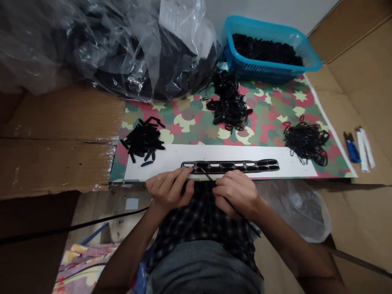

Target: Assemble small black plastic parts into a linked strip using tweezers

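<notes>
A narrow black slotted strip lies along the white sheet near the table's front edge. Its oblong slots run in two rows; several in the far row show white, while others are filled with black pieces. My left hand is closed over the strip's near left part, fingertips on its edge. Pinched in my right hand is a thin pointed tool, its tip at the near row just right of my left fingers. Its exact kind cannot be made out.
Black oblong pieces are piled at left, black rings at right, and tangled black parts behind. A blue basket holds more black pieces. A large plastic bag fills the back left. Blue-handled pliers and white tubes lie right.
</notes>
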A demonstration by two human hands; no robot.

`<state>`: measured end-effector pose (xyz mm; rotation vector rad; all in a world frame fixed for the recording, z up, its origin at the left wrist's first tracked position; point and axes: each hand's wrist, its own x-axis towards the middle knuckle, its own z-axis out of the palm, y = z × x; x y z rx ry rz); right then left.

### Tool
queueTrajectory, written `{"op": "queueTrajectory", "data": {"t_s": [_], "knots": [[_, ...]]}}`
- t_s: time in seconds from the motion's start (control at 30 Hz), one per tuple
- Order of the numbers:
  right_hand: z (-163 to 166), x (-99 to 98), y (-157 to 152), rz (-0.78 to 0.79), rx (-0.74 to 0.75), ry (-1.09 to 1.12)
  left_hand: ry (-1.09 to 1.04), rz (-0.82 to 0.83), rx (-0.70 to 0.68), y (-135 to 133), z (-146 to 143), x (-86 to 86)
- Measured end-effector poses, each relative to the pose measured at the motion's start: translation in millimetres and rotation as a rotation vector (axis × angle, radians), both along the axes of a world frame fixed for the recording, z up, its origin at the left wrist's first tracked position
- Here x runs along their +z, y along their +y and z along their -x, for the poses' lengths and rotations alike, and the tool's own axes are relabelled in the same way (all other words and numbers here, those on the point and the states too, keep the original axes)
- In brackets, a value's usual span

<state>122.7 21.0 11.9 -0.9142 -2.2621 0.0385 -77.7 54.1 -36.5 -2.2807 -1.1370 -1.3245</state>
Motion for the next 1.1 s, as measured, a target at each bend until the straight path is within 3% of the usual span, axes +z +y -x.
{"op": "queueTrajectory", "data": {"t_s": [0.63, 0.93, 1.07, 1.1], "knots": [[-18, 2.9, -1, -0.078, -0.198, 0.068, 0.017, 0.008, -0.002, 0, 2, -5.3], [-101, -0.7, -13, -0.222, -0.560, 0.146, 0.022, -0.003, -0.005, 1, 3, -5.5], [-143, 1.9, -26, -0.376, -0.961, 0.107, 0.037, -0.012, -0.018, 2, 4, -4.7], [-151, 4.2, -28, -0.344, -1.043, 0.071, 0.038, -0.016, -0.022, 3, 4, -4.5]]}}
